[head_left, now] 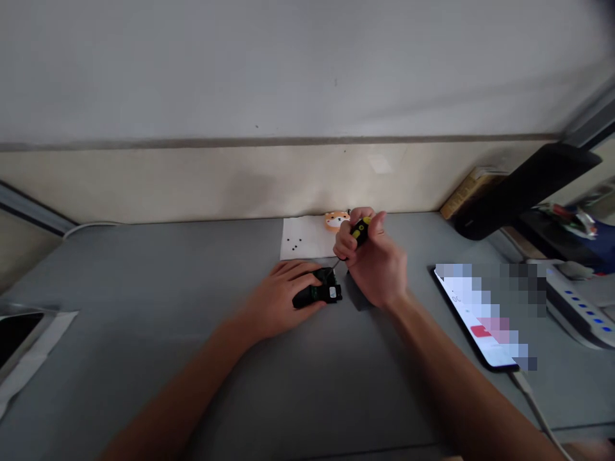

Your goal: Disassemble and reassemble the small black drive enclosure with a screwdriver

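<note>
My left hand (281, 298) is closed around the left side of a small black electronic device (303, 296), pressing it to the grey table. Bits of green and a white label (332, 292) show on the device's right part. In my right hand (377, 266) is a screwdriver (360, 229) with a black and yellow handle. Its thin shaft slants down and left to the device's top; the exact spot where the tip meets it is too small to make out. Just behind lies a white sheet of paper (307, 242) with several tiny dark pieces, like screws, on its left part.
An orange and white animal-faced item (337, 221) rests at the paper's back edge. To the right lie a lit phone (480, 330) with a cable, a white power strip (579, 304), a black cylinder (523, 192) and a box (468, 192). A wall borders the table's back.
</note>
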### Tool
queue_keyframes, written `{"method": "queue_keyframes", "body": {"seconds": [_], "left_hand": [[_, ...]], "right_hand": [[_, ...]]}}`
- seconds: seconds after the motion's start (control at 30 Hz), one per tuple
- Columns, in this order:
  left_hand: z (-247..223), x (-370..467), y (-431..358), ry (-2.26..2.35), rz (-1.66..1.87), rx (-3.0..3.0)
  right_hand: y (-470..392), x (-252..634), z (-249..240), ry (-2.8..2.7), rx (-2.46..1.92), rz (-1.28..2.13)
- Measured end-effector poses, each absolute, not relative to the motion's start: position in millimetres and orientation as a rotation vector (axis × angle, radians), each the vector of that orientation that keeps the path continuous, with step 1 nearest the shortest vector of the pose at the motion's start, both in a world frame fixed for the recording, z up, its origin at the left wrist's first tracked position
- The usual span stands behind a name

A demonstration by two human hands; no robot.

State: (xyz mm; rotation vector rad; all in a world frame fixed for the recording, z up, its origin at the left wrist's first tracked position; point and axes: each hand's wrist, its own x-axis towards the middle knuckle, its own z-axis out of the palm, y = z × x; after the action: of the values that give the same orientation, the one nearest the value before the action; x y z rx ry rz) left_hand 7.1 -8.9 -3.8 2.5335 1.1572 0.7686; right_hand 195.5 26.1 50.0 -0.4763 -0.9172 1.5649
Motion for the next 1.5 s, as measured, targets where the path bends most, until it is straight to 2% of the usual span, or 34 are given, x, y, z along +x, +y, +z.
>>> {"method": "queue_keyframes", "body": {"seconds": [0.73,1.5], "left_hand": [[2.1,9.9,-10.6,1.252,0.614,2.379],[1.5,9.6,-9.7,1.24,0.622,2.411]], "right_hand": [[17.7,190.4,52.0,-1.01,-0.429,1.563],[14.3,187.2,54.8,-1.072,-0.525,1.511]]}}
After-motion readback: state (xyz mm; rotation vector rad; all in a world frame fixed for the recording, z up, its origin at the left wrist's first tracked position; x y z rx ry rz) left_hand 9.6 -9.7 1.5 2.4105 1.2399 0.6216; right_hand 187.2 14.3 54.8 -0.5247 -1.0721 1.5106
